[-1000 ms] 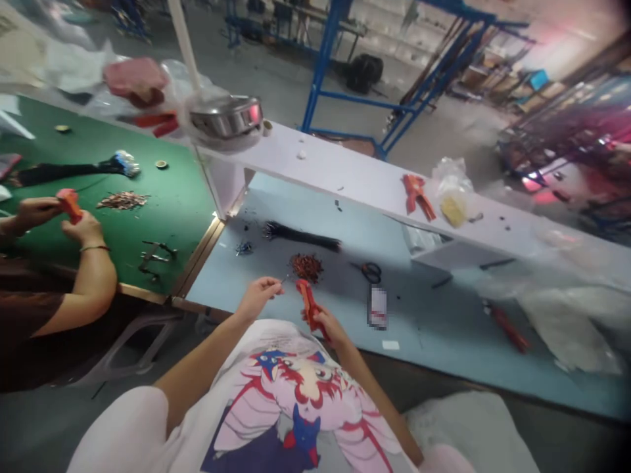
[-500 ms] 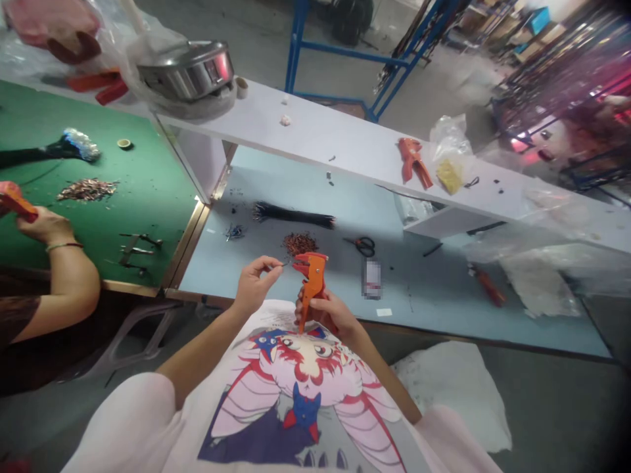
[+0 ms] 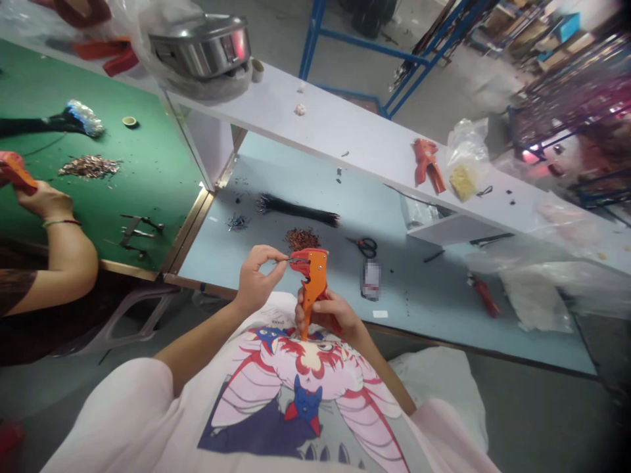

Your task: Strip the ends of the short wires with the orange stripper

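Note:
My right hand [image 3: 335, 312] is wrapped round the handles of an orange and red wire stripper [image 3: 315, 279], held upright in front of my chest. Its red jaws face left. Between thumb and forefinger, my left hand [image 3: 259, 279] pinches a thin dark wire [image 3: 290, 260], whose end reaches into the jaws. Just beyond the tool lies a pile of copper-coloured bits [image 3: 302, 238] on the pale blue table [image 3: 217, 253]. Behind that pile rests a bundle of black wires [image 3: 298, 209] with bare ends, and a small heap of blue and silvery scraps [image 3: 238, 223] sits to its left.
Black-handled scissors [image 3: 365, 247] and a blurred-out item [image 3: 371, 279] lie right of the stripper. Another wire stripper [image 3: 428, 164] and a steel container [image 3: 202, 49] stand on the white shelf [image 3: 365, 138]. At left, a co-worker's hand [image 3: 44, 200] holds an orange tool over a green table [image 3: 162, 157].
My left hand has brought the wire rightward and slightly up, so its end now sits in the stripper's jaws. The whole view has shifted a little.

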`<state>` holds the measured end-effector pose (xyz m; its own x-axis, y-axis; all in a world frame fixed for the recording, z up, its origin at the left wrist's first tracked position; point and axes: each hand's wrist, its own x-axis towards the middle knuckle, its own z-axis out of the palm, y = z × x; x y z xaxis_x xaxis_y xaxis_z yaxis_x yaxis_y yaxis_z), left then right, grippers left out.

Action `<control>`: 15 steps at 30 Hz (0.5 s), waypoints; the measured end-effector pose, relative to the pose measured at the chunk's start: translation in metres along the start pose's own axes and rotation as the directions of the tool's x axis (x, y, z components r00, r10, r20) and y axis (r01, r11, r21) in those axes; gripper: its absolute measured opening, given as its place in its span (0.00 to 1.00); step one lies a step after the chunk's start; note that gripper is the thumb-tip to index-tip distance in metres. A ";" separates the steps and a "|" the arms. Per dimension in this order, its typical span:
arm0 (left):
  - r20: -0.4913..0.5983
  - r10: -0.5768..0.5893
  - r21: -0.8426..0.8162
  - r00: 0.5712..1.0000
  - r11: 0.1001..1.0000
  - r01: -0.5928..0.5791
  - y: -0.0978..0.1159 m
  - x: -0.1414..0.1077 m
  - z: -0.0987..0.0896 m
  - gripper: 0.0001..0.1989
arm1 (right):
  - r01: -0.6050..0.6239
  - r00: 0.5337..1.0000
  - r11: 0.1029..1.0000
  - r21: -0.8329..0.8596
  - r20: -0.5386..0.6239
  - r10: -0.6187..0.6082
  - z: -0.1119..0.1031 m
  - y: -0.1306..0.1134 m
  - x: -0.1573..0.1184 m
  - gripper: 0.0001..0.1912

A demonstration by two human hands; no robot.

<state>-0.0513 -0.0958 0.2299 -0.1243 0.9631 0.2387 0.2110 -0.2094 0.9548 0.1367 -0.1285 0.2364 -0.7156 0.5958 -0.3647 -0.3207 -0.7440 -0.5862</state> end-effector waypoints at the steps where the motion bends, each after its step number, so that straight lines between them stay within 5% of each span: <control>1: 0.003 0.028 0.021 1.000 0.999 -0.028 0.002 0.000 -0.001 0.02 | 0.000 1.000 1.000 -0.007 -0.003 0.000 0.001 0.000 -0.001 0.14; 15: 0.033 0.294 0.209 0.955 0.933 -0.294 0.016 0.004 -0.010 0.03 | 0.047 0.998 0.992 -0.119 -0.023 -0.050 0.006 0.000 0.000 0.15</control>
<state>-0.0581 -0.0973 0.2476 -0.0252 0.8639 0.5031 0.4361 -0.4434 0.7831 0.1327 -0.1307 0.2406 -0.6844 0.6389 -0.3513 -0.2776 -0.6739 -0.6847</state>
